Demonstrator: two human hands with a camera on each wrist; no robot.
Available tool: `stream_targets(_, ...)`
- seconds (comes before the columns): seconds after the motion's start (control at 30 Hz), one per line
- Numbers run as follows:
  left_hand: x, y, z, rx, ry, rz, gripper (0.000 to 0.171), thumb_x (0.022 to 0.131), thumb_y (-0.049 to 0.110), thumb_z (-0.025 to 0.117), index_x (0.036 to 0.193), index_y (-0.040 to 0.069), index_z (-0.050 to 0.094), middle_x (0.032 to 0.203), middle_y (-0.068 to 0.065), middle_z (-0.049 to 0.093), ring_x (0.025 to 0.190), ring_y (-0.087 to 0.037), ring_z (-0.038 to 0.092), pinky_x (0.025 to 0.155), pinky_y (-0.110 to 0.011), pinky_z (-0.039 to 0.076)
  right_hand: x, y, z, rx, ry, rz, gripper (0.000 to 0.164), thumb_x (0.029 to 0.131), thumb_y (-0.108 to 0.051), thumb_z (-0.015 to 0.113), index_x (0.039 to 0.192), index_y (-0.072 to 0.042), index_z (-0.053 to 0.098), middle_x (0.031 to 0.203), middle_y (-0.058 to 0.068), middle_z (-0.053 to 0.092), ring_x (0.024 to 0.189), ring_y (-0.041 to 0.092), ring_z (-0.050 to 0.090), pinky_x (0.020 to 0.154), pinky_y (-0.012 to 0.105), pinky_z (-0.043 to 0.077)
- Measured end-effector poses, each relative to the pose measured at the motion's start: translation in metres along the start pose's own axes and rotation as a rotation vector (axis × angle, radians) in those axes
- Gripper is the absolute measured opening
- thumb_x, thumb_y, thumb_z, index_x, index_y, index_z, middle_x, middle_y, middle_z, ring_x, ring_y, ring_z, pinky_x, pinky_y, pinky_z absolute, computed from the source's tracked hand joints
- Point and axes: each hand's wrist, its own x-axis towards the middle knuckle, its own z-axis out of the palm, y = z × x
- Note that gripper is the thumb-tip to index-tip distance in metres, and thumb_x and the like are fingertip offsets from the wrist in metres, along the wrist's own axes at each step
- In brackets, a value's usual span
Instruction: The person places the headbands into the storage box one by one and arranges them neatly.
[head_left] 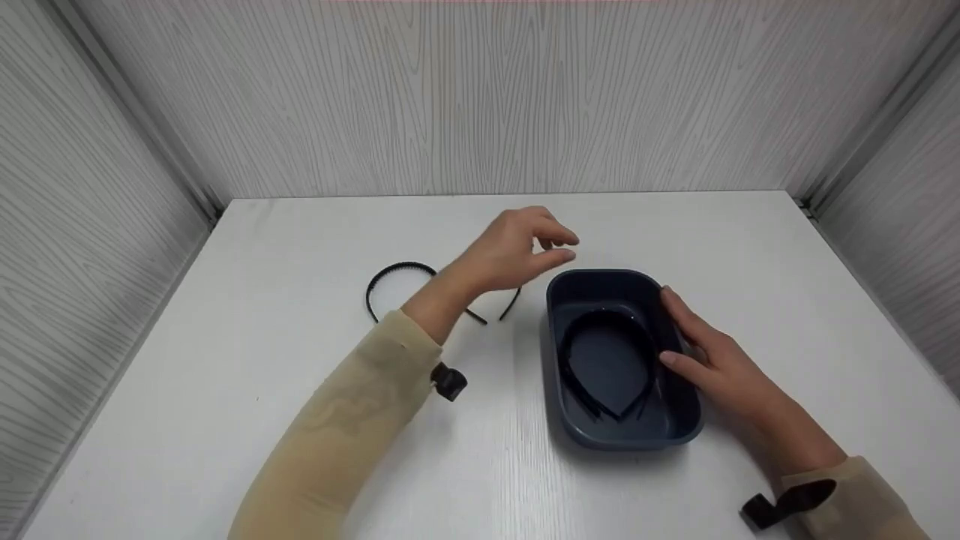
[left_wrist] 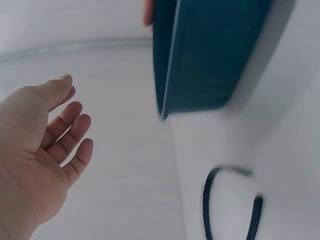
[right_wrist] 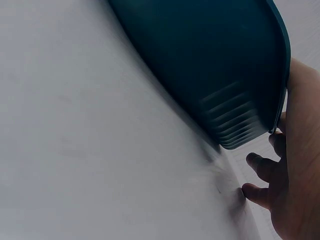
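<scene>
Left of centre, towards the far edge of the worktop, a black headband lies part-hidden by the left arm; drop that sleeve and it could drag along. Next, the left hand, fingers loosely bent, nothing in them, hovering near the blue tub; a low swing might clip its rim. Right of centre, headbands inside the tub, and the right hand grips its right side: pull too hard, it could tip!
</scene>
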Motion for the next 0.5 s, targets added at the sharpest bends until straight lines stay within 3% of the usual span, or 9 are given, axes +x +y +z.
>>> stream_targets(0.23, -0.029, -0.035, -0.042, -0.054, 0.106, -0.111, 0.028, 0.106, 0.023, 0.069, 0.129, 0.01, 0.077, 0.123, -0.006, 0.072, 0.109, -0.017, 0.065, 0.092, -0.035, 0.053, -0.003, 0.0, -0.002, -0.009, -0.002, 0.009, 0.081, 0.106, -0.017, 0.066, 0.171, -0.025, 0.02, 0.176, 0.0, 0.018, 0.159, 0.003, 0.016, 0.117, 0.009, 0.019)
stream_targets(0.5, -0.059, -0.078, -0.061, -0.098, 0.124, -0.299, 0.029, 0.105, 0.022, 0.07, 0.131, 0.01, 0.076, 0.13, -0.008, 0.07, 0.115, -0.02, 0.063, 0.095, -0.039, 0.051, -0.007, 0.001, -0.003, 0.004, 0.013, -0.013, 0.082, 0.104, -0.012, 0.067, 0.171, -0.023, 0.021, 0.176, 0.002, 0.019, 0.159, 0.005, 0.017, 0.119, 0.01, 0.019)
